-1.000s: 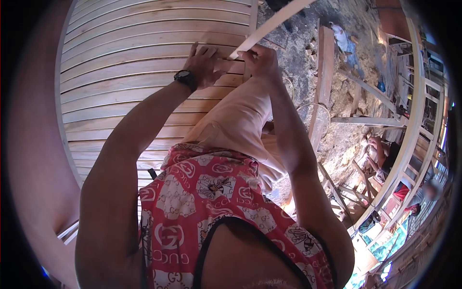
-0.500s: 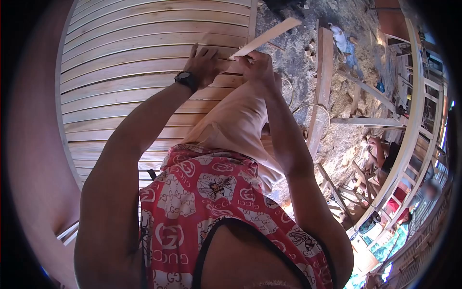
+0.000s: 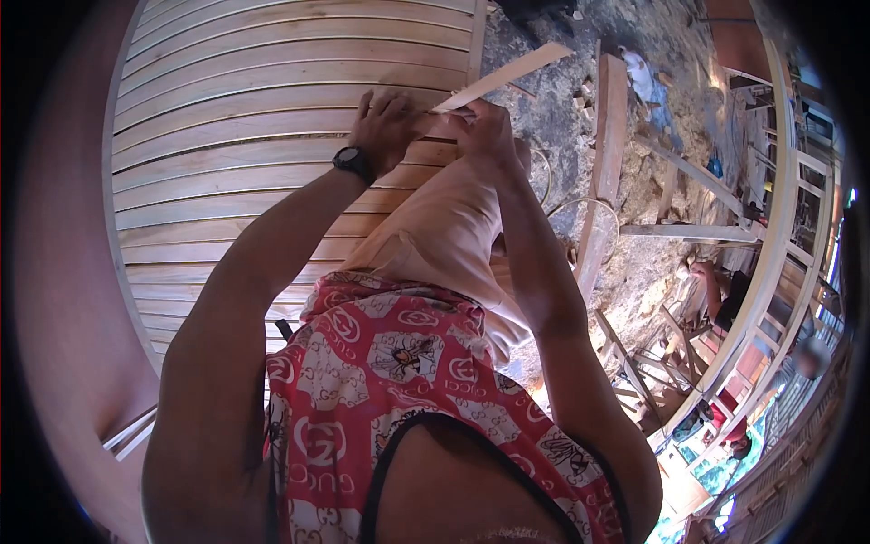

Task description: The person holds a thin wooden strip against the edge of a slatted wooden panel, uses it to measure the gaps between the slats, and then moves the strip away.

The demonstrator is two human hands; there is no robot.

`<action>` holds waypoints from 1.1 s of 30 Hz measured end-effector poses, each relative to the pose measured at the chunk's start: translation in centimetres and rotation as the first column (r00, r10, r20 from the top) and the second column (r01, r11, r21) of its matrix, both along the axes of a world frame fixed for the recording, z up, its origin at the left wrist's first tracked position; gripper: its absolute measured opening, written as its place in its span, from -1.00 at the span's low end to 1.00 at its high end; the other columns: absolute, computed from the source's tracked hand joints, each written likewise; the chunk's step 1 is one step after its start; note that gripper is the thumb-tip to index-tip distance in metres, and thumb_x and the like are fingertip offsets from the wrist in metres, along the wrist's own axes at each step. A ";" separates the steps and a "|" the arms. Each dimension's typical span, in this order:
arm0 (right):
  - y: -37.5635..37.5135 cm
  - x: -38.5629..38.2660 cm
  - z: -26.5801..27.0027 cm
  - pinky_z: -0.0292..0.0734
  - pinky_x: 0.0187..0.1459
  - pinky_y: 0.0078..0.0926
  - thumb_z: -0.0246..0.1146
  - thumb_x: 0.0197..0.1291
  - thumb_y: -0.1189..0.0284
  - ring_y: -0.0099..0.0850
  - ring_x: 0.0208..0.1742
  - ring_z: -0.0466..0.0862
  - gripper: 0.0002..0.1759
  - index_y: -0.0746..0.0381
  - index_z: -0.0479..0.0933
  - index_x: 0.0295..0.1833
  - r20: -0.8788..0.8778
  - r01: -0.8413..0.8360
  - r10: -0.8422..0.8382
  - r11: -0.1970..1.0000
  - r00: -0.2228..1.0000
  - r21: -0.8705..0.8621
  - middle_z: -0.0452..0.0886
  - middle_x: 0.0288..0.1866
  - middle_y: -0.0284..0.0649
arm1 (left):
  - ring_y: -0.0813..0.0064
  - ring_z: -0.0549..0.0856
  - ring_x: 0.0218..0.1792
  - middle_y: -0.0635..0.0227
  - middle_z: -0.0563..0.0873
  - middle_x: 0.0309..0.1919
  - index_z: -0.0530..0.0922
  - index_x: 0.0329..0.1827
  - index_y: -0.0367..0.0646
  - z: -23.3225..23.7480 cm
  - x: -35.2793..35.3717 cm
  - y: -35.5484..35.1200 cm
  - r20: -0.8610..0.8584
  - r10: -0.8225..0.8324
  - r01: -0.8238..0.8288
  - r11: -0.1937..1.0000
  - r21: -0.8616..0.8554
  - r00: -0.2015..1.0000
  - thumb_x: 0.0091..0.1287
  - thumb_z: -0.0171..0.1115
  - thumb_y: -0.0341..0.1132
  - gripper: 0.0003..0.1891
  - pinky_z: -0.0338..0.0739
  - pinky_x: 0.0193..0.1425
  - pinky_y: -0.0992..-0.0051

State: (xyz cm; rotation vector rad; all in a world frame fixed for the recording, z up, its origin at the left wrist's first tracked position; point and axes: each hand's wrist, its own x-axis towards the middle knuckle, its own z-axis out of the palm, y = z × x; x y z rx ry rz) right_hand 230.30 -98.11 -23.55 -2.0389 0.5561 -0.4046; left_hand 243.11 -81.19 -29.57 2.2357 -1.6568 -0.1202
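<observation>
My right hand [image 3: 487,136] is closed on a thin pale wooden strip [image 3: 512,74], gripping it near its lower end. The strip slants up and away to the right, past the edge of a slatted wooden panel [image 3: 299,50]. My left hand [image 3: 385,130], with a black watch at the wrist, lies on the slats with its fingers apart. Its thumb side is close to the strip's lower tip. Narrow dark gaps run between the panel's slats, and my leg in light trousers [image 3: 439,213] overlaps the panel below both hands.
A thick timber beam [image 3: 605,154] stands to the right over rough, littered ground [image 3: 648,181]. Wooden frames [image 3: 787,227] and crossed pieces fill the far right. Other people are there, one in red [image 3: 729,422]. A smooth brown surface [image 3: 59,272] borders the left side.
My left hand has shifted slightly, its fingers drawn a little lower on the slats. The strip in my right hand has tilted slightly downward. A person in red at far right has bent lower.
</observation>
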 end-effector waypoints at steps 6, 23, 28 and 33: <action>0.3 -0.2 -0.3 0.75 -0.15 -0.24 0.43 0.30 0.42 -0.06 -0.15 0.87 -0.82 0.25 0.77 -0.05 -0.022 0.021 -0.023 0.998 0.999 -0.056 0.83 -0.22 0.00 | 0.06 0.45 0.54 0.29 0.58 0.42 0.64 0.37 0.45 -1.8 -0.1 0.2 0.054 0.018 -0.017 1.000 -0.019 0.998 0.56 0.17 -0.13 -0.64 0.11 0.64 -0.33; -0.5 0.3 5.6 0.64 -0.21 -0.37 0.44 0.34 0.50 -0.42 -0.30 0.81 -0.85 0.28 0.79 -0.03 -0.027 0.050 -0.056 0.984 0.998 -0.170 0.82 -0.30 -0.04 | 0.08 0.29 0.66 0.20 0.44 0.56 0.65 0.39 0.10 1.3 0.0 -0.1 -0.029 -0.012 0.017 0.982 0.186 1.000 0.49 0.23 0.18 -0.46 -0.05 0.74 -0.25; 0.1 -2.0 4.5 0.62 -0.25 -0.38 0.49 0.31 0.38 -0.45 -0.34 0.79 -0.80 0.27 0.82 -0.05 -0.092 0.033 -0.042 0.994 0.995 -0.101 0.84 -0.31 -0.11 | 0.05 0.23 0.69 0.15 0.35 0.62 0.56 0.50 0.10 3.6 0.4 0.3 -0.054 -0.073 0.086 0.946 0.313 0.996 0.34 0.37 0.26 -0.27 -0.10 0.75 -0.27; 2.4 -3.0 3.2 0.66 -0.20 -0.39 0.48 0.29 0.37 -0.40 -0.29 0.80 -0.78 0.27 0.81 -0.04 -0.240 0.064 -0.091 0.991 0.967 -0.116 0.85 -0.29 -0.14 | 0.06 0.19 0.70 0.14 0.31 0.63 0.48 0.57 0.17 3.0 0.7 0.5 -0.049 -0.109 0.119 0.936 0.331 0.993 0.29 0.42 0.25 -0.20 -0.08 0.72 -0.32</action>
